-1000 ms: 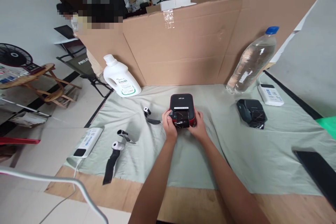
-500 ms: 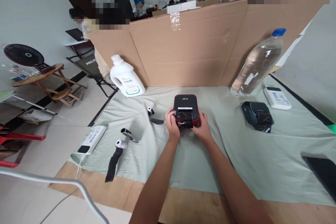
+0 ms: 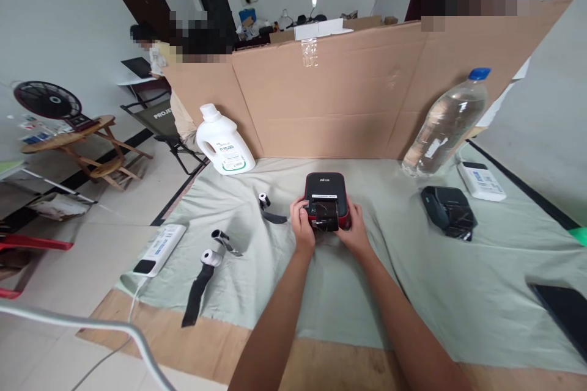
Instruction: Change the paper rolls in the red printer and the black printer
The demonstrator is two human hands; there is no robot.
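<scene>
A black label printer with a red lower edge is at the middle of the cloth-covered table. A strip of shiny black label tape hangs out of its front. My left hand grips its left side, fingers curled on the edge. On the right side, my right hand holds it, with some fingers hidden behind the casing. To the left lie a small tape roll, another curled tape roll and a larger white-cored roll with a black tail.
A cardboard panel stands along the back. Beside it are a white jug and a water bottle. A second black printer, a white power strip, a white box-shaped device and a dark phone lie around. People are beyond the panel.
The camera view has tilted slightly, so the whole scene sits a little lower in the picture. Both hands keep their hold on the printer, and the tabletop things appear unmoved.
</scene>
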